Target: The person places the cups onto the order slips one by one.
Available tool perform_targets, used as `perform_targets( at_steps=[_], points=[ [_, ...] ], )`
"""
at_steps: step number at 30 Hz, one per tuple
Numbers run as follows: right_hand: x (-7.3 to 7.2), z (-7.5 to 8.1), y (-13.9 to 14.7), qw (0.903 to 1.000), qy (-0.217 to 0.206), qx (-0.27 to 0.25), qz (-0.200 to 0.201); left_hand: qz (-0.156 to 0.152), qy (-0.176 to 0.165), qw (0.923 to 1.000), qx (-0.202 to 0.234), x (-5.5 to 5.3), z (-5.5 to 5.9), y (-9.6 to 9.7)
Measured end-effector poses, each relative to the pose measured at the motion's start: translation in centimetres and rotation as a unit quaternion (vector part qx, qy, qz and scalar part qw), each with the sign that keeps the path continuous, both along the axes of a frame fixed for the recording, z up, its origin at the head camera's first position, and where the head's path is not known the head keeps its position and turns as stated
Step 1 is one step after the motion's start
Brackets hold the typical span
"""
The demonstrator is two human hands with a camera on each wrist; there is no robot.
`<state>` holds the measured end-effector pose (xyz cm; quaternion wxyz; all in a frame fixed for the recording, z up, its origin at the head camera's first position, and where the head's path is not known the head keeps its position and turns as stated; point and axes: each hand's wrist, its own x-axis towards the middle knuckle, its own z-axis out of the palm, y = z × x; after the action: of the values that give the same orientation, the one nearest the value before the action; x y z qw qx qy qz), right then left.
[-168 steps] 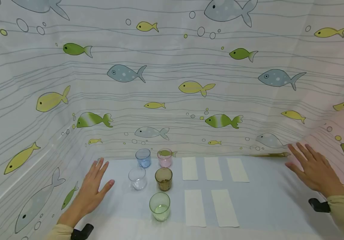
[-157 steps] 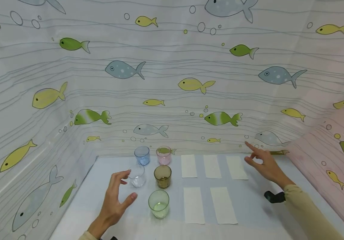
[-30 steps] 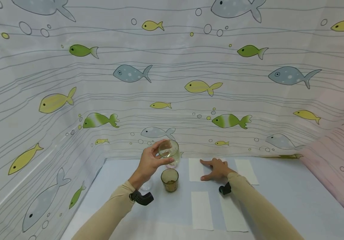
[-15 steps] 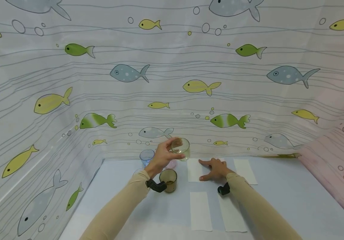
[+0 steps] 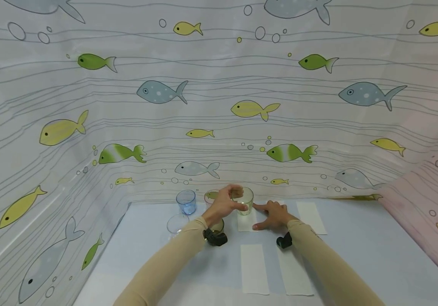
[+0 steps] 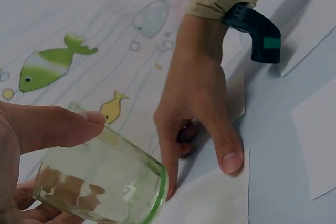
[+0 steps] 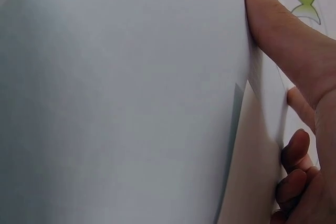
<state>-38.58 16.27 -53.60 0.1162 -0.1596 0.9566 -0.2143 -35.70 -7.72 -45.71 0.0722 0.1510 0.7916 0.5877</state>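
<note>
A green-tinted drinking glass (image 5: 247,196) is in my left hand (image 5: 224,204), fingers and thumb around its side. In the left wrist view the glass (image 6: 113,182) has its green base turned toward the paper. Its bottom overlaps the back-left white paper strip (image 5: 246,225) in the head view. My right hand (image 5: 275,216) rests at that strip's right edge, thumb and index finger spread and extended, the other fingers bent. The right wrist view shows the thumb (image 7: 283,35) down at the surface. The middle back strip is mostly hidden under the right hand.
Left of the strips stand a blue glass (image 5: 186,202), a clear glass (image 5: 178,223), a brown glass (image 5: 217,226) and a pink glass (image 5: 208,199), some partly behind the left arm. More strips lie at back right (image 5: 312,217) and in front (image 5: 255,270). Fish-patterned curtain (image 5: 219,148) surrounds the table.
My left hand picked up the green glass from the front, carried it past the other glasses, then right and down over the back-left strip. My right hand came to the strips and has stayed there.
</note>
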Motion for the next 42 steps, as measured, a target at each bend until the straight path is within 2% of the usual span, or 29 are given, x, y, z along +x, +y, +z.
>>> perform_targets(
  at_steps=[6,13,22,32,42],
  points=[
    [0.0,0.2,-0.2,1.0,-0.001,0.008,0.0,0.012,-0.039,0.999,-0.018,-0.7,-0.9,1.2],
    [0.1,0.5,-0.1,0.9999,-0.008,0.01,0.004,0.015,-0.059,0.9969,-0.05,-1.6,-1.8,2.0],
    [0.2,0.6,-0.2,0.9999,-0.007,0.006,0.008,0.014,-0.085,0.9952,-0.048,-2.6,-2.2,2.6],
    [0.2,0.3,-0.1,0.9999,-0.012,-0.006,0.003,0.011,-0.089,0.9941,-0.061,-2.5,-2.6,3.0],
    [0.4,0.3,-0.1,1.0,-0.005,0.002,0.007,-0.021,-0.079,0.9938,-0.075,-2.1,-2.1,2.1]
  ],
)
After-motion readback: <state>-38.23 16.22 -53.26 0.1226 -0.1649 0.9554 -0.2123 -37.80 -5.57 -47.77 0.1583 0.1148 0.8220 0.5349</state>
